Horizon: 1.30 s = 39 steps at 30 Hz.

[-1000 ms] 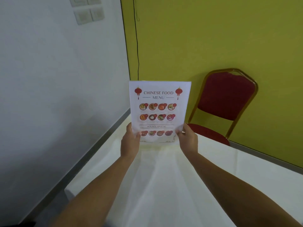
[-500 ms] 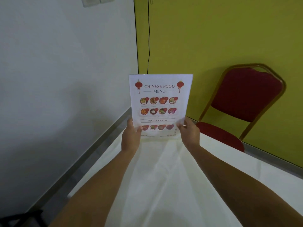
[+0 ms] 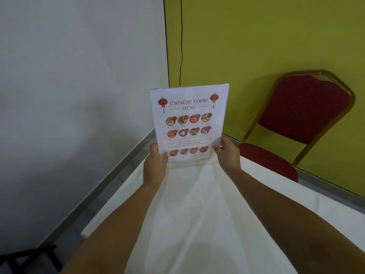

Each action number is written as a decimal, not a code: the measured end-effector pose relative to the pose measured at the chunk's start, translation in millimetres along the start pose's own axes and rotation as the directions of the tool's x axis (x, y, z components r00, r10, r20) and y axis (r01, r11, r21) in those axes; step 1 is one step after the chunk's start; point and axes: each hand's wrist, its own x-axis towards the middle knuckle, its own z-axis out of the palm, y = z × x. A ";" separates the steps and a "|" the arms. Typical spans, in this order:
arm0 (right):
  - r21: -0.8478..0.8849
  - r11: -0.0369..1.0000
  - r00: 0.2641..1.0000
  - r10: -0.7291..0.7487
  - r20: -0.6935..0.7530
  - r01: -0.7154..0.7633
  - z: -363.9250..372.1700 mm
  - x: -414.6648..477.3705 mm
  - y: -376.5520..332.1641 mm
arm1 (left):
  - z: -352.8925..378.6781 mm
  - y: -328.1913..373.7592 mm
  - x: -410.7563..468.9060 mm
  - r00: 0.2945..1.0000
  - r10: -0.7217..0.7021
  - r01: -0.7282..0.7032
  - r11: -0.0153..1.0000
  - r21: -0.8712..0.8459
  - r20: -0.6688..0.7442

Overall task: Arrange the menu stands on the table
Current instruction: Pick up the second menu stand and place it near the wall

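Menu stand, clear acrylic with white printed sheet (image 3: 188, 125): upright, long axis vertical, print facing viewer, at far edge of white-clothed worktop (image 3: 187, 224). Left grip (image 3: 155, 167) and right grip (image 3: 227, 153) pinch its lower corners. Open cloth nearer.

A white wall (image 3: 69, 86) meets a yellow-green wall (image 3: 266, 36) at a corner. A red padded chair (image 3: 302, 115) with gold frame stands against it. Lower left, perhaps dark furniture (image 3: 25, 258).
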 end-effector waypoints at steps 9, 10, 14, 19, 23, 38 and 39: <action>-0.059 0.998 0.997 -0.004 0.078 0.009 -4.7 8.2 -4.1 | 2.3 4.2 -7.2 0.999 -0.044 0.042 0.998 -0.054 -0.025; -0.052 0.999 0.997 0.000 0.078 0.004 -4.4 8.5 -4.7 | 1.7 5.8 -7.5 0.999 -0.046 0.045 0.998 -0.051 -0.021; -0.065 0.998 0.997 0.025 0.079 -0.020 -6.7 6.6 -10.3 | -0.2 11.6 -8.6 0.999 -0.050 0.050 0.998 -0.026 -0.021; -0.095 0.995 0.998 0.018 0.068 -0.012 -3.8 5.0 -9.3 | -2.3 5.5 -13.7 1.000 -0.028 0.028 0.999 -0.020 -0.008; -0.075 0.997 0.998 0.004 0.066 0.001 2.0 1.6 -10.8 | -6.6 -3.0 -15.0 1.000 -0.013 0.013 1.000 0.004 -0.006; -0.105 0.990 0.976 0.114 0.184 -0.096 -5.3 -6.4 -19.6 | -13.2 -6.2 -19.9 0.998 -0.031 0.027 0.998 0.065 0.058; -0.094 0.989 0.971 0.131 0.200 -0.115 -8.1 -9.2 -20.8 | -13.7 -4.1 -21.6 0.997 -0.031 0.025 0.996 0.080 0.068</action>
